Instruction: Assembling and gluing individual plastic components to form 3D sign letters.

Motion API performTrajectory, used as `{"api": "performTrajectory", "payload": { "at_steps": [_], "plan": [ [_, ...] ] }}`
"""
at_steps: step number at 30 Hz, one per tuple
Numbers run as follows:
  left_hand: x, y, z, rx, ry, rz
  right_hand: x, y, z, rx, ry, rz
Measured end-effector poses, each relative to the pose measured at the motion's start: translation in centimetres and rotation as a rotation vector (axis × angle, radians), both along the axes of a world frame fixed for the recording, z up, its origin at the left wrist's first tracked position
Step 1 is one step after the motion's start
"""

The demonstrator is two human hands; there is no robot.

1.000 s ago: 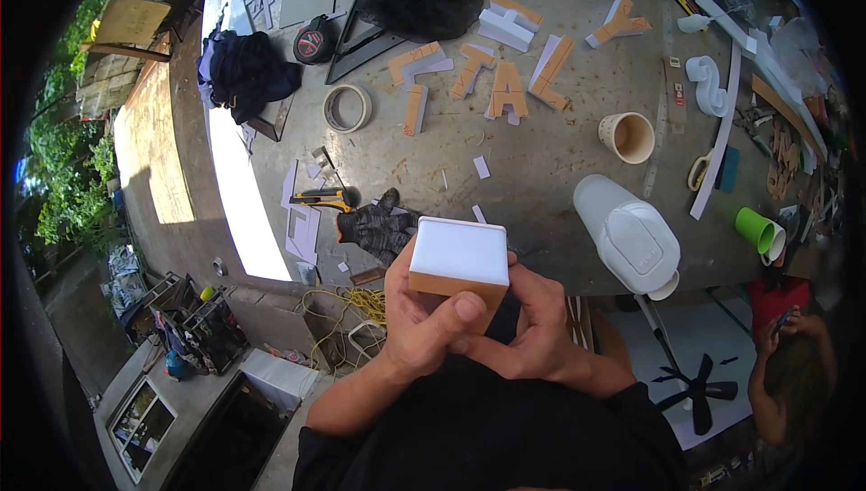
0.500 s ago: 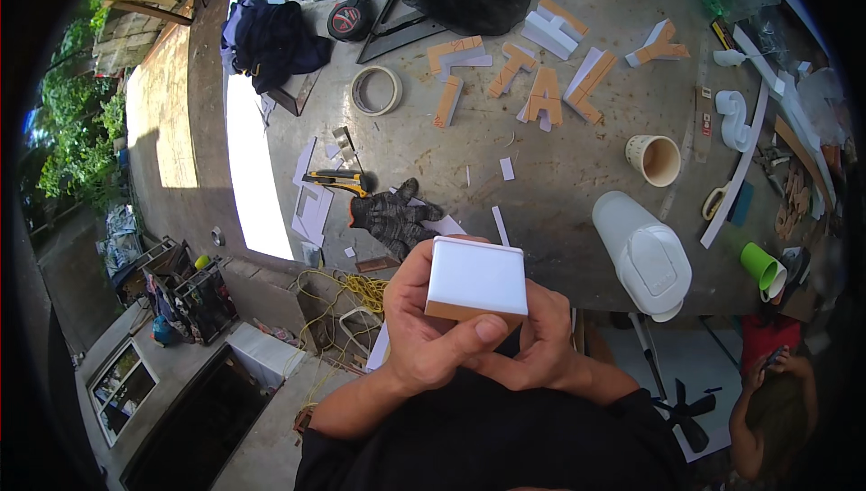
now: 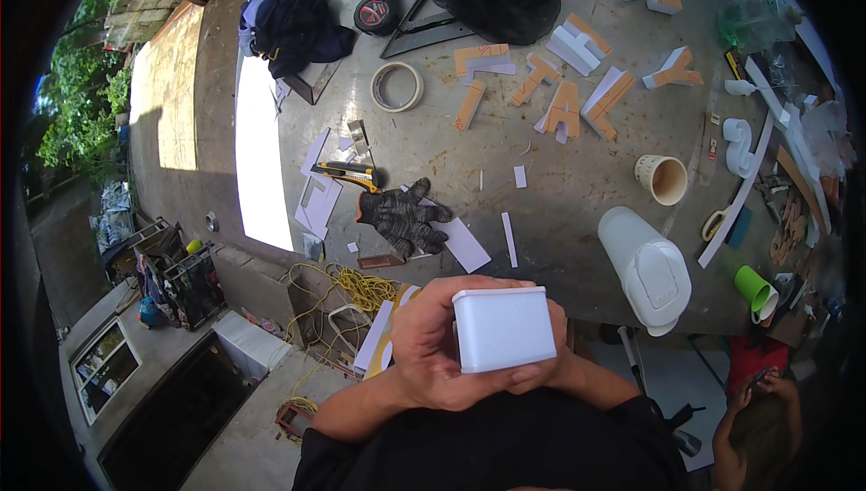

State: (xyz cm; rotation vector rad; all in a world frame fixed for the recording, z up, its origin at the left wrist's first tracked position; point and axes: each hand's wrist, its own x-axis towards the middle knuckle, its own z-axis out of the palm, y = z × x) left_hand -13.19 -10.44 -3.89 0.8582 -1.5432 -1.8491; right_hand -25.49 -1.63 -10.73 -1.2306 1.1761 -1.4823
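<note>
Close to my body, a small white box-like block point(image 3: 505, 330) is held up in both hands, its smooth white side facing me. My left hand point(image 3: 431, 347) wraps round its left side and underside. On its right, my right hand point(image 3: 557, 333) has its fingers closed against the block, partly hidden behind it. A brown face of the block showed a moment ago but is out of sight now. Beyond my hands on the grey table lie a dark work glove point(image 3: 401, 218), a white offcut point(image 3: 467, 246) and a yellow utility knife point(image 3: 347, 174).
White-and-brown cut letters point(image 3: 564, 108) cover the far middle. A tape roll point(image 3: 397, 87), tape measure point(image 3: 377, 13) and dark cloth point(image 3: 293, 31) lie far left. At right stand a white lidded jug point(image 3: 645, 270) and a cup point(image 3: 661, 179). Another person point(image 3: 762, 410) holds a phone at lower right.
The block has come lower and nearer my body and been tipped, so its brown side no longer shows. The view has shifted, moving the table contents rightward in it.
</note>
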Motion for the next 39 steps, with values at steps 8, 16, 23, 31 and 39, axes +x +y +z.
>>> {"api": "performTrajectory", "payload": {
  "at_steps": [8, 16, 23, 31, 39],
  "plan": [
    [0.3, -1.0, -0.1, -0.485, -0.225, -0.074, -0.6, 0.5, -3.2, -0.073, -0.143, -0.12],
    [0.4, -1.6, 0.7, -0.674, -0.347, -0.056, -4.2, -1.6, 0.8, -0.233, 0.144, -0.265],
    [1.3, -0.3, 1.7, -0.075, -0.277, -0.033, -4.8, -3.6, 2.1, -0.18, 0.338, -0.064],
    [1.6, -0.7, 2.1, 0.694, -0.031, -0.023, -5.2, -3.3, 2.0, -0.177, 0.44, -0.09],
    [1.2, -1.0, 1.3, 0.766, -0.082, 0.037, -6.0, -3.4, 1.7, -0.185, 0.513, -0.061]
  ]
}}
